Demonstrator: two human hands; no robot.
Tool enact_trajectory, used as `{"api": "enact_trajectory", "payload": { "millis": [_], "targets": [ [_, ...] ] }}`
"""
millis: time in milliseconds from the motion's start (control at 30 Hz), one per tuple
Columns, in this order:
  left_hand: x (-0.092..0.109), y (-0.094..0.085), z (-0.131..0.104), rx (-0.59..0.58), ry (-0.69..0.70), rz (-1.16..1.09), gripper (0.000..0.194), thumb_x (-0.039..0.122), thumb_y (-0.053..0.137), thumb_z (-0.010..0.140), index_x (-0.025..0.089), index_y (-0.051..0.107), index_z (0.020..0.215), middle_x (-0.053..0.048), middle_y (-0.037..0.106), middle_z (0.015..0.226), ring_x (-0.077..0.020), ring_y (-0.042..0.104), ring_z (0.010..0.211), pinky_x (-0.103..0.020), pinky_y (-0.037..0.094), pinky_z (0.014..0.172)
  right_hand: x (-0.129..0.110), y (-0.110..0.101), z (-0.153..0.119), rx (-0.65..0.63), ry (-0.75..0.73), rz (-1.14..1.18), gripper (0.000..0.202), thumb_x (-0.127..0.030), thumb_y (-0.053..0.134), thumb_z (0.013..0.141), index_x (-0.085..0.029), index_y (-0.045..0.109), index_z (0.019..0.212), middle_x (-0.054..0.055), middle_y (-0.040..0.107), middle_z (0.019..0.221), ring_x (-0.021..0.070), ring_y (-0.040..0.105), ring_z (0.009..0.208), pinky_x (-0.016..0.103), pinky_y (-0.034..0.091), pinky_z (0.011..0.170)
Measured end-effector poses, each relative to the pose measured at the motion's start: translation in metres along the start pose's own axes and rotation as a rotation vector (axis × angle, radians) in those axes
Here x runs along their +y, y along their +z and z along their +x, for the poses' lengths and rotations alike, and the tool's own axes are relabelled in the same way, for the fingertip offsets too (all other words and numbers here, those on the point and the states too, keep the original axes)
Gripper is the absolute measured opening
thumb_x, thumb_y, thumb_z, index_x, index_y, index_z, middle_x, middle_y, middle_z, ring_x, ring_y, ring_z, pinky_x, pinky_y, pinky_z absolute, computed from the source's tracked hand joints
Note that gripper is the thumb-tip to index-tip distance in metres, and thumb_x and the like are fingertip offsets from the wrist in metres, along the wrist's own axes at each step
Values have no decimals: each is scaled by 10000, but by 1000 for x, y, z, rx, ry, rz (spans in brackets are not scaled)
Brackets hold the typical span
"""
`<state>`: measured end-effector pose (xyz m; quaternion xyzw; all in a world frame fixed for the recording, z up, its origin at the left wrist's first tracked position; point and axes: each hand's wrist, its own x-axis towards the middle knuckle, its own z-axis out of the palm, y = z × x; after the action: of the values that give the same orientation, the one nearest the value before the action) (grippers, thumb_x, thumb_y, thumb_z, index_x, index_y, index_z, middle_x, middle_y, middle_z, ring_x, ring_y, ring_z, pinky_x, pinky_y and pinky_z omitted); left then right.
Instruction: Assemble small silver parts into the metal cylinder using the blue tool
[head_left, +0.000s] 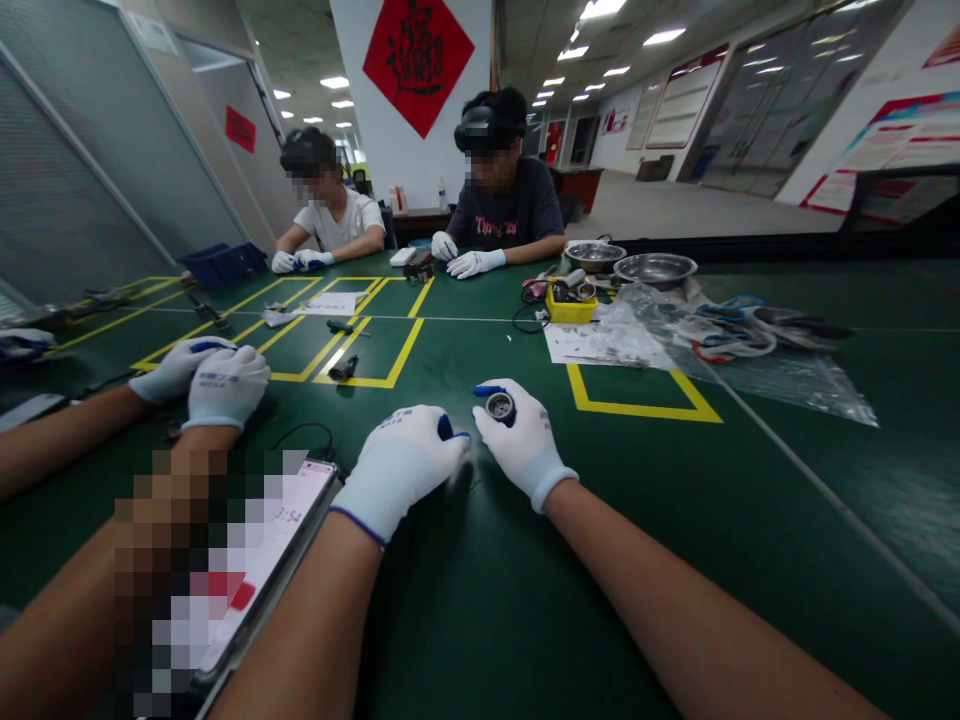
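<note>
In the head view, my right hand [525, 440], in a white glove with blue palm, grips a short round metal part [500, 407]. The part's open end faces up, and small details show dark inside it. Just left of it, my left hand [409, 460] wears a matching glove and rests low over the green table [600, 590]. Its fingers are curled with the thumb against them; whatever lies inside the curl is hidden. A small gap separates the two hands.
Close on the left are a co-worker's gloved hands [225, 385] and a phone [262, 570]. A dark cylindrical part [343, 369] lies inside yellow tape. At right sit a yellow bin [571, 308], metal bowls [655, 269] and plastic bags [810, 375]. Two people sit across.
</note>
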<state>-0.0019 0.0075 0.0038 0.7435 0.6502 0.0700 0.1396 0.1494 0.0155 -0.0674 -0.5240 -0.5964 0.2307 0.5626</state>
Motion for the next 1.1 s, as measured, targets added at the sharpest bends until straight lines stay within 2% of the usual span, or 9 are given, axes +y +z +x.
{"api": "enact_trajectory", "payload": {
  "millis": [133,300,500,633,733,900,1000,1100],
  "targets": [
    [3,-1,-5,-99,33,123,254,458,674,791,226,740,867,-151,769,983,-339,723,888,-399,548,765,-1,-1,1,-24,45,24,213,-317,625,785,-209,678,961,81,749,973,260,712,933,441,567,924],
    [10,-1,-5,-130,45,210,199,346,671,817,225,755,950,-158,760,1084,-348,729,976,-415,560,816,0,-1,3,-24,57,49,231,-318,638,774,-206,674,973,89,747,1004,269,713,975,458,558,963],
    [15,0,-2,-126,31,213,161,310,669,830,213,768,912,-167,773,1039,-343,737,961,-404,561,806,2,0,2,-19,61,63,293,-299,650,773,-215,674,1053,93,754,1075,280,710,1041,489,541,1015],
    [12,2,-2,-123,25,181,143,302,669,829,212,763,890,-162,771,1003,-330,738,931,-393,559,792,2,1,1,7,40,55,255,-300,642,784,-212,681,1020,103,754,1061,283,711,1023,489,544,1001],
    [9,4,-2,-92,45,161,161,302,654,851,198,748,929,-168,754,1045,-326,726,963,-399,554,832,1,0,1,16,21,47,208,-304,645,780,-216,683,964,94,755,1007,278,711,972,470,561,956],
    [10,6,2,41,47,116,208,267,590,929,182,683,1095,-174,706,1166,-311,693,1066,-393,534,896,-6,-1,-1,30,9,50,172,-370,639,799,-224,669,884,74,744,891,267,702,878,421,580,841],
    [11,5,4,120,-1,1,191,256,594,940,193,653,1111,-155,721,1118,-305,695,1031,-391,530,868,-10,-1,-2,13,6,54,179,-396,637,806,-227,654,864,66,730,855,257,693,841,400,578,797],
    [11,4,6,204,-5,-151,80,242,627,922,205,652,988,-109,741,991,-278,691,938,-375,521,826,-11,-1,-2,-21,-12,52,161,-386,637,807,-231,640,853,55,719,833,247,685,810,391,576,779]
  ]
}}
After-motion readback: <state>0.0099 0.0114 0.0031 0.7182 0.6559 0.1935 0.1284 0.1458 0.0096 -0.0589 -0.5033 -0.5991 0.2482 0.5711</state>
